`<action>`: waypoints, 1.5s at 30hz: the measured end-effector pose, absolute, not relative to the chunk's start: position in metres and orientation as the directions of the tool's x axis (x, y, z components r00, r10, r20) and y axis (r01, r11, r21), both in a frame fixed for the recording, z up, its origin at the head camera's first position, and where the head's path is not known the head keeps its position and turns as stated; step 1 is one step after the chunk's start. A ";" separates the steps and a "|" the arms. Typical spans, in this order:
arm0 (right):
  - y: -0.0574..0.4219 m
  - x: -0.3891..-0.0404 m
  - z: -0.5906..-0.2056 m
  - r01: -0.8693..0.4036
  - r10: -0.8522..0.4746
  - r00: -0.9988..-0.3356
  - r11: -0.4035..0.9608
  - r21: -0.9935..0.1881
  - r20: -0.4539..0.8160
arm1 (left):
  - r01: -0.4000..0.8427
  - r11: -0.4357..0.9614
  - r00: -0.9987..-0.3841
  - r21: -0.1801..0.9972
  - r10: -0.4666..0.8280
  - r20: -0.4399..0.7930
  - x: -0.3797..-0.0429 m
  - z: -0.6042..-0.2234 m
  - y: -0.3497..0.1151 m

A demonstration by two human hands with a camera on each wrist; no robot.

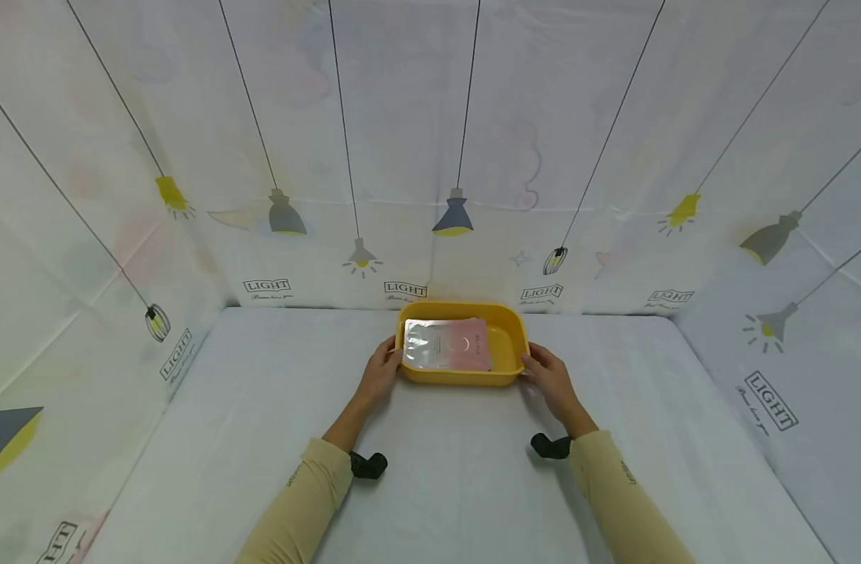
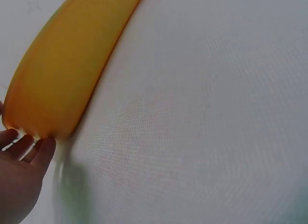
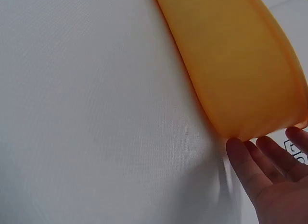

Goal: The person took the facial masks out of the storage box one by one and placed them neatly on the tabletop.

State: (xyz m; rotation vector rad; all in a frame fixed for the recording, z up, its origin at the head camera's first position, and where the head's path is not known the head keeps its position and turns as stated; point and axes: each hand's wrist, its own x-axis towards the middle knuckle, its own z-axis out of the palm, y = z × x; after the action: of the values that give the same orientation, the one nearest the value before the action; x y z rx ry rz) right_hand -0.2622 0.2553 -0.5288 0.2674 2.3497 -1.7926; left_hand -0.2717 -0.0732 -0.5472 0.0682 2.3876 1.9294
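A shallow yellow plastic basin (image 1: 506, 345) with rounded corners sits on the white surface near the back wall. Inside it, toward the left, lies a flat silver-and-pink sachet (image 1: 446, 345). My left hand (image 1: 381, 368) holds the basin's left end, thumb at the rim; the left wrist view shows its fingertips (image 2: 47, 141) against the lower end of the wall. At the opposite end, my right hand (image 1: 551, 380) grips in the same way, with fingertips (image 3: 235, 143) along the basin's underside edge in the right wrist view. Each wrist carries a small black camera.
A white cloth (image 1: 458, 470) covers the table. Behind the basin rises a pale fabric backdrop (image 1: 402, 157) printed with hanging lamps and the word LIGHT, and it continues along the left and right sides.
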 end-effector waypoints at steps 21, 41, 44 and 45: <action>0.241 -0.260 -0.525 0.240 0.078 -0.970 0.203 -0.949 -0.229 | -0.056 0.209 -0.996 0.976 0.060 -0.070 -0.269 -0.540 -0.077; 0.200 -0.250 -0.529 0.185 0.005 -0.982 0.223 -0.957 -0.189 | -0.059 0.174 -0.998 0.983 0.009 -0.062 -0.250 -0.536 -0.119; 0.194 -0.248 -0.529 0.155 -0.016 -0.987 0.219 -0.963 -0.162 | -0.068 0.174 -0.998 0.982 0.000 -0.069 -0.248 -0.535 -0.125; 0.192 -0.248 -0.529 0.144 -0.020 -0.988 0.219 -0.965 -0.153 | -0.070 0.177 -0.997 0.982 0.001 -0.071 -0.247 -0.534 -0.127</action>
State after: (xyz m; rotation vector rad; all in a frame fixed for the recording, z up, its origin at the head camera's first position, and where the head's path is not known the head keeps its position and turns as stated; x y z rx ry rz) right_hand -0.2478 0.1921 -0.5294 0.1202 2.3458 -1.8812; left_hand -0.2473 -0.1274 -0.5341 -0.0696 2.3670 1.9796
